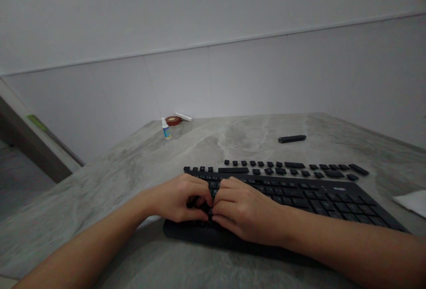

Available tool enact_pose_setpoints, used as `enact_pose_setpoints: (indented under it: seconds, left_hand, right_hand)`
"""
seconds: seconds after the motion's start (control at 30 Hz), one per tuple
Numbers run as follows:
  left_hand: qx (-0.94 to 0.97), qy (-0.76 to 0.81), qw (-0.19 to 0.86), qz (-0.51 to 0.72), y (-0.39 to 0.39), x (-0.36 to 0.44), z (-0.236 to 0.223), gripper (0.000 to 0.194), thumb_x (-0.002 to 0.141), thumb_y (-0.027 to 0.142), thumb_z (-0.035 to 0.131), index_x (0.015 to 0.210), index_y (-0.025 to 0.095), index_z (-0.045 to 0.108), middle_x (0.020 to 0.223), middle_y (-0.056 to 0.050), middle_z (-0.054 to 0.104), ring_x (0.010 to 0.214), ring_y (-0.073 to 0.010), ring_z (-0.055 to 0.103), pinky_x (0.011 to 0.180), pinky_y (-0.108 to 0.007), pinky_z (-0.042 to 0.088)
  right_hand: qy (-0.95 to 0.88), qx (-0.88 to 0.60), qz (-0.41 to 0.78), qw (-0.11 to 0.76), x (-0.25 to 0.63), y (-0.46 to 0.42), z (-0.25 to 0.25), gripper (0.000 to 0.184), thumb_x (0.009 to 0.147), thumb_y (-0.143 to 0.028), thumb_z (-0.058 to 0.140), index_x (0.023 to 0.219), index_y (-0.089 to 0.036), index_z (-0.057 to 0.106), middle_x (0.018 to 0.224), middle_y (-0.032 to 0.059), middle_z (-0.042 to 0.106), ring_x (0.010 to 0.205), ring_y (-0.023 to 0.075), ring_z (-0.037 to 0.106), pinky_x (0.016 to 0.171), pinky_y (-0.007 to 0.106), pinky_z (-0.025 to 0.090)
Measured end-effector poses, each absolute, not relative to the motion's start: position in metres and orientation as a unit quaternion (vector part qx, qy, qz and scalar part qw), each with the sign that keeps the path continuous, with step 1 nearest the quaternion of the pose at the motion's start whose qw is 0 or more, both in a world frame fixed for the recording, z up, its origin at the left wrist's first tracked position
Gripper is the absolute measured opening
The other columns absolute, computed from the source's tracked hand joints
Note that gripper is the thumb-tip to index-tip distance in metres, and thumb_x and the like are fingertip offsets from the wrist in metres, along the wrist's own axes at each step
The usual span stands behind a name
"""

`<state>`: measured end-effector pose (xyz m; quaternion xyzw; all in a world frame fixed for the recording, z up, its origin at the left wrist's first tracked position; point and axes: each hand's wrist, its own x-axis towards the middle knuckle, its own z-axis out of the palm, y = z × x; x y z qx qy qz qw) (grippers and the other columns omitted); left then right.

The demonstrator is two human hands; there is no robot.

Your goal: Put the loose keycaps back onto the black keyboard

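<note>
Apparently, the left hand [181,198] had its fingers curled, a narrow gap between thumb and forefinger, while the right hand [241,207] was bunched just beside it; whether either pinched anything could not be told. They met over the left part of the black keyboard [299,196], near on the table [229,140]. Uneven force there might have cracked a small part, and a stray knuckle could have scattered the loose keycaps [280,171] lined along its far edge. Far left, a small spray bottle [167,131] stood upright, contents unseen, near a reddish-brown object [173,121], possibly a case.
</note>
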<state>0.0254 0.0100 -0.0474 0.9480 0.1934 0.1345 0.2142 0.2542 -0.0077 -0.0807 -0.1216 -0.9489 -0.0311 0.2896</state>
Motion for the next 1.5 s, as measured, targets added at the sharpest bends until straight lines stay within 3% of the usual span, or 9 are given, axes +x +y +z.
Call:
enact_pose_setpoints:
  seconds: [0.13,0.27,0.87,1.13,1.5]
  left_hand:
    - [0.949,0.181,0.219,0.138,0.010,0.025,-0.048,0.009,0.090,0.025,0.068,0.094,0.017,0.067,0.076,0.000,0.062,0.067,-0.0137,0.056,0.062,-0.024,0.044]
    - [0.949,0.167,0.226,0.142,0.010,0.025,-0.049,0.006,0.093,0.016,0.063,0.095,0.016,0.069,0.084,-0.004,0.067,0.075,-0.0153,0.061,0.068,-0.025,0.047]
    - [0.948,0.139,0.229,0.172,0.008,0.030,-0.049,0.014,0.090,0.012,0.060,0.079,0.016,0.067,0.082,-0.007,0.071,0.071,-0.0150,0.064,0.063,-0.024,0.049]
    - [0.955,0.116,0.208,0.176,0.007,0.036,-0.049,0.018,0.083,0.011,0.054,0.067,0.019,0.058,0.069,-0.006,0.066,0.060,-0.0154,0.058,0.053,-0.026,0.043]
    - [0.956,0.099,0.227,0.157,0.009,0.046,-0.051,0.021,0.080,0.008,0.053,0.062,0.020,0.051,0.063,-0.004,0.063,0.053,-0.0136,0.054,0.048,-0.026,0.037]
  right_hand:
    - [-0.953,-0.113,0.000,0.280,0.258,-0.005,-0.076,0.017,0.087,-0.010,0.057,0.082,-0.012,0.072,0.082,0.0067,0.069,0.082,0.0198,0.058,0.074,0.035,0.045]
    - [-0.951,-0.110,0.042,0.287,0.261,-0.002,-0.075,0.025,0.078,-0.004,0.055,0.090,-0.013,0.075,0.087,0.0064,0.070,0.083,0.0195,0.057,0.075,0.035,0.046]
    - [-0.955,-0.076,0.023,0.286,0.261,-0.003,-0.071,0.027,0.073,-0.004,0.052,0.088,-0.012,0.074,0.091,0.0074,0.070,0.081,0.0197,0.055,0.075,0.034,0.048]
    - [-0.971,-0.071,-0.027,0.227,0.255,-0.009,-0.074,0.018,0.075,-0.006,0.053,0.076,-0.012,0.070,0.079,0.0073,0.068,0.075,0.0192,0.058,0.072,0.032,0.052]
    - [-0.986,-0.122,-0.008,0.112,0.260,-0.012,-0.066,0.012,0.073,-0.011,0.061,0.080,-0.013,0.071,0.082,0.0040,0.068,0.066,0.0164,0.062,0.052,0.029,0.046]
